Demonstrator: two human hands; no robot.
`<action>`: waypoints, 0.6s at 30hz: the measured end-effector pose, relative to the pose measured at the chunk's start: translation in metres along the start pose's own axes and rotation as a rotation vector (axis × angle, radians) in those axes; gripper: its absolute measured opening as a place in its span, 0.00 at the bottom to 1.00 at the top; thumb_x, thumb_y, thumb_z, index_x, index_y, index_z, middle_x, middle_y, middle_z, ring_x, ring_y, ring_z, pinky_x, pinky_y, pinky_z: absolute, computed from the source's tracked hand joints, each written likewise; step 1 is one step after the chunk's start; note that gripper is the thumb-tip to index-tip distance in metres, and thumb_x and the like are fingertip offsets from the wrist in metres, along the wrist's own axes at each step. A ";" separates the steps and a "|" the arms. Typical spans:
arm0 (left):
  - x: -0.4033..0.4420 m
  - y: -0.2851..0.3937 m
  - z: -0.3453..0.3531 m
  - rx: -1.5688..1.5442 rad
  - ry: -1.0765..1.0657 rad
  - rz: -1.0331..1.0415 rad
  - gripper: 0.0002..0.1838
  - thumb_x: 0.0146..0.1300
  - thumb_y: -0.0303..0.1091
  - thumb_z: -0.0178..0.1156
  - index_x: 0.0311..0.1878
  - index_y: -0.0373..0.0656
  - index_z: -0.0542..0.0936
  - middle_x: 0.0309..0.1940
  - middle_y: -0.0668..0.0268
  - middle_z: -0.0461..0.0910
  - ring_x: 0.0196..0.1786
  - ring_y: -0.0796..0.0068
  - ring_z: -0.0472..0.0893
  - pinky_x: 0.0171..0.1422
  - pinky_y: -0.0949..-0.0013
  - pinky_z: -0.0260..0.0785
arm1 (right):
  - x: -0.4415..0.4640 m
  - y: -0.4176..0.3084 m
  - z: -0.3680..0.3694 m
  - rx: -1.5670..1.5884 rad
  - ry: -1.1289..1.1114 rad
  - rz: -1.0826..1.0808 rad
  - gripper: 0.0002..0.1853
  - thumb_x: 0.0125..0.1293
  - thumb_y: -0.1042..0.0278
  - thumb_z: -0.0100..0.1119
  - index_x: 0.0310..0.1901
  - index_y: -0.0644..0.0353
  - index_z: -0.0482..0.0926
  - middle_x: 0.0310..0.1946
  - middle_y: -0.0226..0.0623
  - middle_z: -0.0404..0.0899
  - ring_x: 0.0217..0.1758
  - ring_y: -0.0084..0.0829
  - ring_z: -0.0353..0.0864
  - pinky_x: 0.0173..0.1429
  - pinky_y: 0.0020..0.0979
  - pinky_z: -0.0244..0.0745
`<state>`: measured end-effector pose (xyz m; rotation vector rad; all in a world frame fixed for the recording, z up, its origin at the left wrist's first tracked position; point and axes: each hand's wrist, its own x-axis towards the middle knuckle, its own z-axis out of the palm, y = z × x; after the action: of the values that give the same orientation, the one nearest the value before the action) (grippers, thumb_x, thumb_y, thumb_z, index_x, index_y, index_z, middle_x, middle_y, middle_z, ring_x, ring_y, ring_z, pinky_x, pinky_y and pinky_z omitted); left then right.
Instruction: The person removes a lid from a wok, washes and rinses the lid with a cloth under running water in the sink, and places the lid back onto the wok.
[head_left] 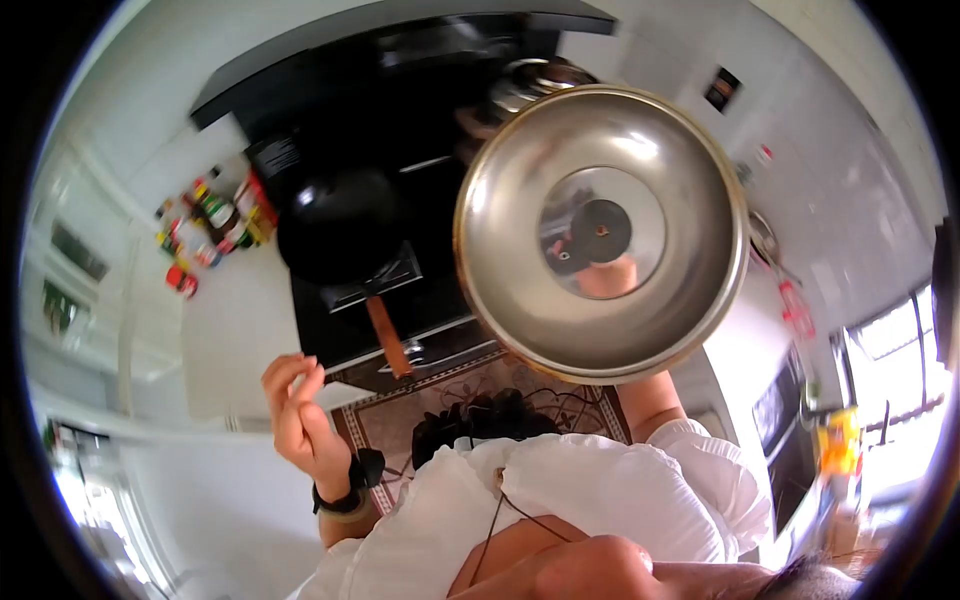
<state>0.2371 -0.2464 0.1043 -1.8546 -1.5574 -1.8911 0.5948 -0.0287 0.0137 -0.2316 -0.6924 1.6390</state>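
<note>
A large round metal pan lid (500,230) is held up close to the camera, its inner side facing me. It has a clear middle disc and a dark round centre. My right forearm runs up behind it, and part of my right hand (610,278) seems to show through the clear disc; the fingers are mostly hidden. My left hand (300,420), with a black band at the wrist, is raised in the air, loosely bent and holding nothing. Beyond it, a black wok (340,225) with a wooden handle (388,338) sits on the black stove (440,290).
Sauce bottles (220,212) and a red-capped jar (182,281) stand on the left counter (235,340). A shiny pot (520,85) is at the back of the stove, partly behind the lid. A black range hood (400,45) hangs above. A yellow package (840,440) is at the right.
</note>
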 end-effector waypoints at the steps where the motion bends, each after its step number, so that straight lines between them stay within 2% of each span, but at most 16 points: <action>1: -0.004 0.000 0.001 -0.050 -0.016 0.062 0.13 0.61 0.19 0.45 0.39 0.30 0.81 0.48 0.50 0.78 0.56 0.51 0.75 0.62 0.53 0.66 | -0.018 -0.007 0.005 -0.025 0.021 -0.035 0.29 0.43 0.79 0.64 0.53 0.65 0.75 0.47 0.44 0.78 0.48 0.42 0.79 0.51 0.46 0.75; 2: -0.009 0.002 0.005 -0.080 0.022 0.095 0.12 0.51 0.19 0.51 0.35 0.34 0.83 0.45 0.54 0.78 0.52 0.50 0.75 0.59 0.49 0.67 | -0.036 -0.014 0.011 -0.053 0.047 -0.083 0.29 0.43 0.78 0.64 0.53 0.66 0.75 0.46 0.44 0.78 0.47 0.41 0.79 0.51 0.45 0.76; 5: -0.022 -0.001 0.022 -0.201 -0.030 0.305 0.06 0.60 0.26 0.57 0.34 0.37 0.83 0.44 0.56 0.78 0.52 0.49 0.74 0.56 0.50 0.67 | -0.108 -0.035 0.021 -0.154 0.146 -0.242 0.28 0.43 0.77 0.65 0.52 0.68 0.74 0.44 0.45 0.78 0.45 0.39 0.80 0.50 0.42 0.76; 6: -0.027 -0.002 0.029 -0.253 -0.048 0.369 0.06 0.63 0.29 0.59 0.33 0.38 0.83 0.44 0.56 0.78 0.52 0.49 0.73 0.55 0.51 0.67 | -0.136 -0.038 0.023 -0.189 0.182 -0.269 0.28 0.43 0.78 0.64 0.51 0.68 0.74 0.43 0.44 0.78 0.43 0.38 0.80 0.50 0.40 0.76; 7: -0.031 -0.005 0.038 -0.316 -0.090 0.376 0.11 0.66 0.36 0.61 0.33 0.39 0.82 0.44 0.57 0.77 0.53 0.50 0.73 0.53 0.52 0.67 | -0.160 -0.041 0.026 -0.193 0.206 -0.334 0.27 0.44 0.80 0.63 0.51 0.68 0.75 0.43 0.43 0.79 0.44 0.38 0.81 0.50 0.41 0.77; 10: -0.047 0.011 0.051 -0.522 -0.266 0.254 0.11 0.68 0.35 0.58 0.32 0.39 0.81 0.44 0.55 0.78 0.54 0.49 0.73 0.54 0.52 0.68 | -0.235 -0.051 0.041 -0.257 0.379 -0.413 0.24 0.45 0.81 0.60 0.49 0.68 0.75 0.41 0.41 0.79 0.42 0.37 0.81 0.50 0.40 0.78; 11: -0.056 0.017 0.057 -0.594 -0.275 0.261 0.13 0.70 0.33 0.52 0.32 0.38 0.80 0.43 0.53 0.78 0.53 0.49 0.75 0.55 0.51 0.68 | -0.262 -0.060 0.046 -0.324 0.405 -0.386 0.24 0.49 0.79 0.60 0.52 0.65 0.73 0.41 0.37 0.77 0.43 0.30 0.78 0.53 0.31 0.74; 14: -0.077 0.040 0.069 -0.725 -0.408 0.201 0.19 0.74 0.37 0.46 0.32 0.36 0.80 0.45 0.51 0.78 0.52 0.49 0.75 0.57 0.51 0.68 | -0.321 -0.069 0.076 -0.328 0.549 -0.496 0.22 0.52 0.78 0.58 0.52 0.65 0.73 0.40 0.35 0.78 0.40 0.28 0.78 0.49 0.29 0.76; 15: -0.086 0.042 0.075 -0.827 -0.498 0.142 0.27 0.77 0.45 0.41 0.35 0.32 0.81 0.47 0.50 0.79 0.53 0.52 0.76 0.60 0.53 0.67 | -0.350 -0.072 0.040 -0.460 0.591 -0.485 0.21 0.55 0.80 0.54 0.53 0.65 0.73 0.39 0.32 0.78 0.38 0.25 0.79 0.44 0.26 0.77; 18: -0.110 0.082 0.087 -0.997 -0.737 -0.097 0.32 0.77 0.51 0.39 0.39 0.29 0.82 0.49 0.50 0.78 0.54 0.56 0.77 0.62 0.57 0.66 | -0.406 -0.090 0.069 -0.361 0.752 -0.553 0.22 0.55 0.83 0.50 0.54 0.65 0.73 0.38 0.31 0.79 0.36 0.22 0.79 0.40 0.23 0.78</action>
<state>0.3822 -0.2905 0.0457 -3.1973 -0.7535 -2.4356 0.7146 -0.4322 0.0247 -0.7941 -0.4037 0.7909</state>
